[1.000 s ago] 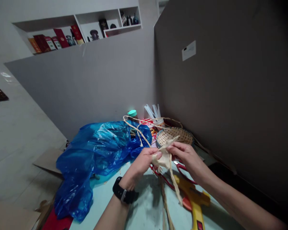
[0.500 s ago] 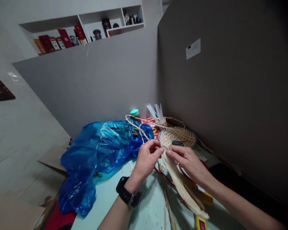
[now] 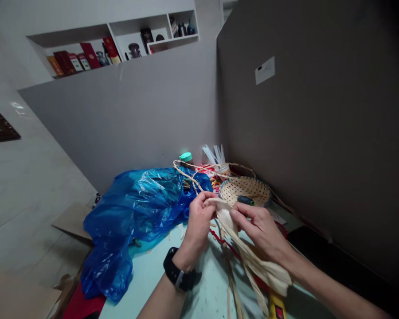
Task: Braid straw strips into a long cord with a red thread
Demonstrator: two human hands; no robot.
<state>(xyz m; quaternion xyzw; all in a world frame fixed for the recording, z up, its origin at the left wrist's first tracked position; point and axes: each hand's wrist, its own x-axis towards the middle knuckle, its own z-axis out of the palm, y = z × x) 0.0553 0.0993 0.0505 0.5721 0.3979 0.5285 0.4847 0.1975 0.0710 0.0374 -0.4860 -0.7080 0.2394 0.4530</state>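
A pale, dry strip that looks like corn husk (image 3: 267,271) runs between my hands and hangs down toward the table front. My left hand (image 3: 201,221), with a black watch on the wrist, pinches its upper end. Thumb and fingers of my right hand (image 3: 257,223) are closed on the strip a little lower down. From near my left fingers a braided cord (image 3: 189,179) of similar fibre loops away to the back. Thin brown strands (image 3: 231,279) hang below the hands. Just behind my right hand lies a dark roll, perhaps thread (image 3: 245,200), in a woven basket (image 3: 231,189).
A crumpled blue plastic bag (image 3: 146,208) covers the left of the pale green table (image 3: 146,283). Behind stand a green-lidded jar (image 3: 186,157) and a cup of white sticks (image 3: 222,169). A yellow tool (image 3: 277,305) lies at the front. Grey partitions (image 3: 153,115) enclose the table.
My left hand has moved slightly left and the hands are farther apart. The husk between them is spread wider, and its lower part now splits into two strips.
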